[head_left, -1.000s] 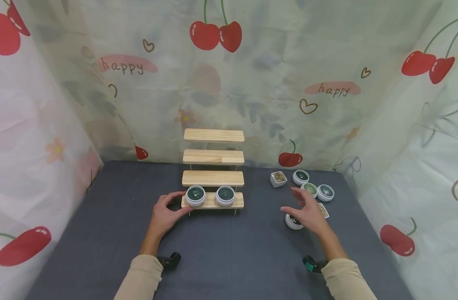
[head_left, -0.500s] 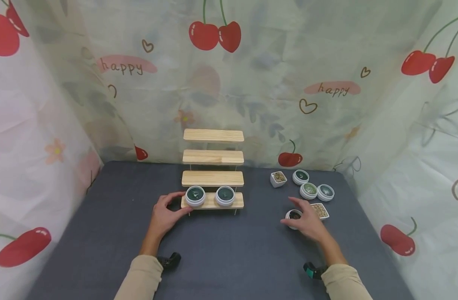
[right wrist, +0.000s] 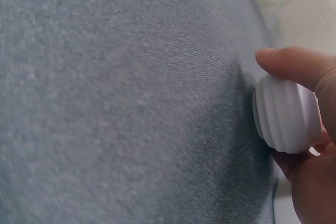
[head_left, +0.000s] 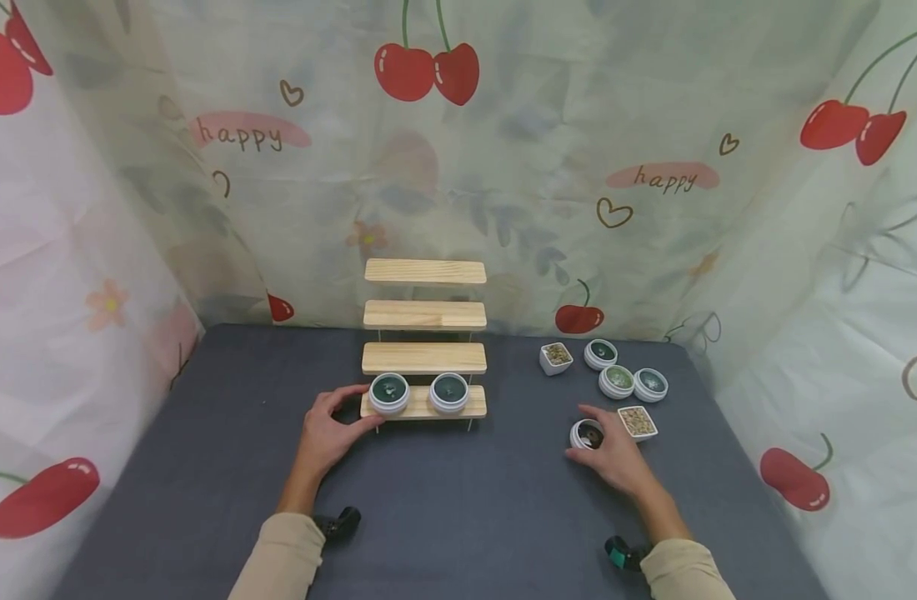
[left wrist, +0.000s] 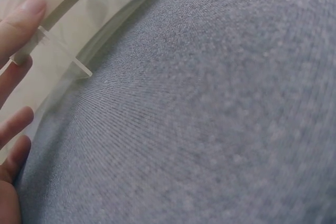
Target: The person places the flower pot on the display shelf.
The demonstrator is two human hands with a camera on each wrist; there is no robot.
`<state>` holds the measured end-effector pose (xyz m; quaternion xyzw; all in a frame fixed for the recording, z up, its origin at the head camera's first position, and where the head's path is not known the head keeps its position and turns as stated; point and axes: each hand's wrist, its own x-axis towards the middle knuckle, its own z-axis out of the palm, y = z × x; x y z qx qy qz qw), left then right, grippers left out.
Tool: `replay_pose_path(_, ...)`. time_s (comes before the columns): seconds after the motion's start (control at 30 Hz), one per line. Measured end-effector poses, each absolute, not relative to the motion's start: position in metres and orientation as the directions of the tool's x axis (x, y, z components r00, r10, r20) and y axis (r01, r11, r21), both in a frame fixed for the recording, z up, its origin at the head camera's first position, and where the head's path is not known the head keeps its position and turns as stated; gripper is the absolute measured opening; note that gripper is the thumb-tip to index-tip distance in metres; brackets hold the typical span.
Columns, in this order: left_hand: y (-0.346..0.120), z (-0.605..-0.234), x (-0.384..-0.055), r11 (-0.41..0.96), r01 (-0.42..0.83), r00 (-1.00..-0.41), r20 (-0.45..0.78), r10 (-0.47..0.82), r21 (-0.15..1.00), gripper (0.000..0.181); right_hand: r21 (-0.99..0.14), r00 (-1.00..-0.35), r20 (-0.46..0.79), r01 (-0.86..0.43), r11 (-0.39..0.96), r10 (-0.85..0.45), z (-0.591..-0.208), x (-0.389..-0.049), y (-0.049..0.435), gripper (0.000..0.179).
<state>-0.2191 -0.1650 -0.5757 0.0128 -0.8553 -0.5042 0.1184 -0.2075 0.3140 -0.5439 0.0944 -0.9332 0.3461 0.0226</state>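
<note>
A four-tier wooden display shelf (head_left: 424, 358) stands at the back of the table. My left hand (head_left: 331, 432) holds the left end of its lowest board, thumb at the front edge and fingers behind. Two round white jars with dark green contents, the left jar (head_left: 388, 392) and the right jar (head_left: 449, 392), sit on that board. The left jar is close to my left fingers. My right hand (head_left: 618, 454) grips a round white ridged jar (right wrist: 286, 114) with dark brown contents, thumb and fingers on opposite sides. This jar appears to rest on the table.
A square white dish (head_left: 638, 422) of pale grains lies just beyond my right hand. Further back are another square dish (head_left: 555, 357) and three round jars: a dark green jar (head_left: 600, 354), a light green jar (head_left: 616, 382) and a grey-green jar (head_left: 650, 385). A patterned cloth (head_left: 428, 167) hangs behind.
My right hand has come down and nearer, and its thumb and fingers have closed round the brown-filled jar. My left hand has stayed at the shelf end.
</note>
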Motion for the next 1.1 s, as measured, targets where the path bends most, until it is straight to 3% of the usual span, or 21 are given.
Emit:
replay_pose_path(0.6, -0.165, -0.577, -0.219, 0.479, 0.096, -0.971, 0.188, -0.147, 0.872, 0.066, -0.61, -0.987, 0.139, -0.15, 0.778, -0.081, -0.535, -0.212, 0.302, 0.073)
replay_pose_path(0.9, -0.166, -0.576, -0.22, 0.486, 0.084, -0.974, 0.175, -0.144, 0.87, 0.068, -0.687, -0.995, 0.098, -0.069, 0.723, -0.002, -0.519, -0.217, 0.281, 0.085)
replay_pose_path(1.1, -0.166, -0.577, -0.218, 0.483, 0.077, -0.976, 0.166, -0.144, 0.872, 0.069, -0.702, -0.988, 0.153, -0.088, 0.707, 0.028, -0.507, -0.221, 0.261, 0.078)
